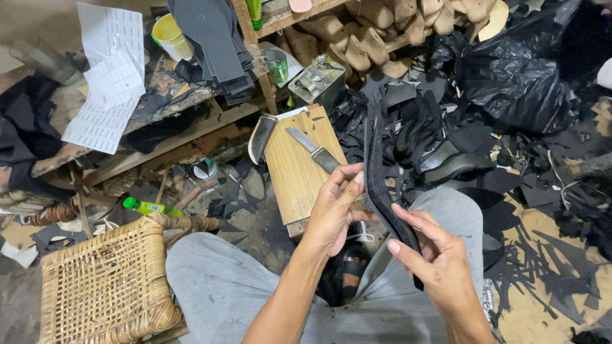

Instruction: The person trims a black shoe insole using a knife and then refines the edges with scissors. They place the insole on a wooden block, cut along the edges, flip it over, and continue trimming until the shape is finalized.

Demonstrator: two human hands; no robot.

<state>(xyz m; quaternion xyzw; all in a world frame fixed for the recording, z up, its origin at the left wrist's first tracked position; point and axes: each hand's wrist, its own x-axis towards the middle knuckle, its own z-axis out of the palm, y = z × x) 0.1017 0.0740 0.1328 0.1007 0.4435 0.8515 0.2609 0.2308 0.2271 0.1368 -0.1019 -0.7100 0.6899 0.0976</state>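
A long black shoe sole stands on edge between my two hands, above my grey-trousered lap. My right hand grips its lower end from the right, thumb lying along the edge. At the sole's middle my left hand pinches it from the left with thumb and fingers. Just beyond my left hand, a knife with a grey blade lies on a small wooden board.
A wicker stool stands at the lower left. A cluttered bench holds grey sole sheets, paper sheets and cups. Wooden shoe lasts pile at the top. Black bags and black scraps cover the floor at right. A green bottle lies nearby.
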